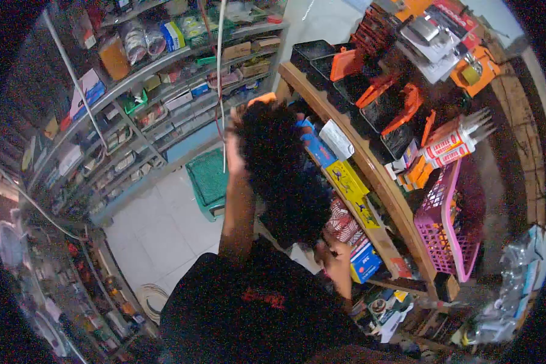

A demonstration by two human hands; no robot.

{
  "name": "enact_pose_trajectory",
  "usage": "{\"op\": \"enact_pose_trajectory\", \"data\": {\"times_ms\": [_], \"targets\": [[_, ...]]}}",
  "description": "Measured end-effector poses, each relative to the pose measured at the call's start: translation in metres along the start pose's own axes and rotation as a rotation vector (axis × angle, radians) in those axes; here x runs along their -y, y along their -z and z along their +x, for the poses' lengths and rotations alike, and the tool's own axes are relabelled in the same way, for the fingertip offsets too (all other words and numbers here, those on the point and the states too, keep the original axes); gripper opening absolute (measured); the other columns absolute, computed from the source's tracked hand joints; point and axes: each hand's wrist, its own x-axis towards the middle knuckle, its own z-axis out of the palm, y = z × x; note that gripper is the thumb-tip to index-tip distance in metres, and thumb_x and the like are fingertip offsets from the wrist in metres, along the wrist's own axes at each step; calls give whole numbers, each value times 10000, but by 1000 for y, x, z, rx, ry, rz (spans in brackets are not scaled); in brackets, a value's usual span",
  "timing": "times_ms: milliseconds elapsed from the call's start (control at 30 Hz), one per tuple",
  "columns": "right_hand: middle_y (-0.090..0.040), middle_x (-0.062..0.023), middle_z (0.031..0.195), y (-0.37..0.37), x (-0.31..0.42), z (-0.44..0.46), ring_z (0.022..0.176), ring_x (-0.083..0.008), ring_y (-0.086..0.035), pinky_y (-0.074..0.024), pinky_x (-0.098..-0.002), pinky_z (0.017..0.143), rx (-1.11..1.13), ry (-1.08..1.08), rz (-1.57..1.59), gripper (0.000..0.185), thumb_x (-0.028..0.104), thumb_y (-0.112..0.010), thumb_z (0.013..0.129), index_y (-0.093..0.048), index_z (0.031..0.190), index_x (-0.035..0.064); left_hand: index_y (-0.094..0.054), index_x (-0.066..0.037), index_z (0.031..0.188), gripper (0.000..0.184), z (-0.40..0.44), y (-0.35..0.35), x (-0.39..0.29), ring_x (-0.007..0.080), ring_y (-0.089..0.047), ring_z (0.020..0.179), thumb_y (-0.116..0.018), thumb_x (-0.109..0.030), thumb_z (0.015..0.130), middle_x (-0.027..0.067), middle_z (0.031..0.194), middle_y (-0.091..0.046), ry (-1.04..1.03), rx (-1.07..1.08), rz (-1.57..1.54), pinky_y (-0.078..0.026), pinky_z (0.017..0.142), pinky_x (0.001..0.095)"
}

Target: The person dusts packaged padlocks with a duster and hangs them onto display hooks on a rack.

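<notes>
Neither my left hand nor my right hand shows in the head view. Directly ahead, a person in a dark shirt (pixel 224 309) with red lettering bends forward, seen from behind and above. Their dark hair (pixel 285 170) covers the middle of the view. The person's left arm (pixel 239 206) is raised, its hand partly hidden beside the hair near a small orange item (pixel 262 99). The person's other hand (pixel 338 264) is bent in near the lower shelf, by a blue and yellow box (pixel 366 265). What it touches, if anything, I cannot make out.
Stocked shelves (pixel 158 64) line the left and back. A green crate (pixel 209 182) stands on the tiled floor (pixel 158 233). At right, a wooden shelf edge (pixel 370 170) runs below black bins with orange parts, sealant tubes (pixel 449 145) and a pink basket (pixel 437 230).
</notes>
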Motion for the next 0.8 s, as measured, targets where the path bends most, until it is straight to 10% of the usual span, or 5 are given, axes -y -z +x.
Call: {"op": "enact_pose_trajectory", "data": {"times_ms": [367, 433, 567, 600, 800], "targets": [[-690, -125, 967, -12, -1, 5, 903, -184, -632, -479, -325, 837, 94, 50, 24, 289, 164, -682, 832, -662, 1087, 30, -438, -76, 1310, 583, 5, 26, -4, 440, -511, 1111, -363, -518, 938, 180, 1283, -509, 208, 242, -318, -408, 946, 595], [-691, -121, 958, -15, 4, 4, 898, -187, -634, -476, -325, 837, -20, 83, -1, 291, 163, -687, 829, -663, 1090, 35, -417, -73, 1341, 630, 6, 9, 3, 497, -488, 1115, -320, -551, 942, 188, 1313, -489, 170, -63, 204, -387, 952, 623], [-691, -125, 920, -17, -8, 9, 849, -201, -648, -480, -329, 809, -195, 394, -241, 286, 144, -683, 827, -666, 1097, 50, -405, -54, 1347, 632, 1, -7, 1, 469, -468, 1174, -309, -537, 950, 187, 1312, -491, 143, -20, -133, -344, 1000, 623], [-689, -126, 896, -13, -6, 9, 824, -209, -650, -483, -328, 784, -118, 315, -215, 282, 142, -681, 828, -667, 1094, 49, -401, -32, 1343, 647, 4, 0, 2, 465, -480, 1160, -300, -537, 951, 219, 1295, -490, 250, 367, -60, -352, 986, 627], [-671, -120, 774, -14, 1, 5, 697, -194, -637, -481, -309, 647, -55, 53, -18, 279, 144, -671, 837, -662, 1091, 30, -355, -74, 1375, 606, 1, -7, 2, 458, -505, 1123, -350, -498, 942, 242, 1271, -487, 263, 73, -405, -347, 979, 637]]}}
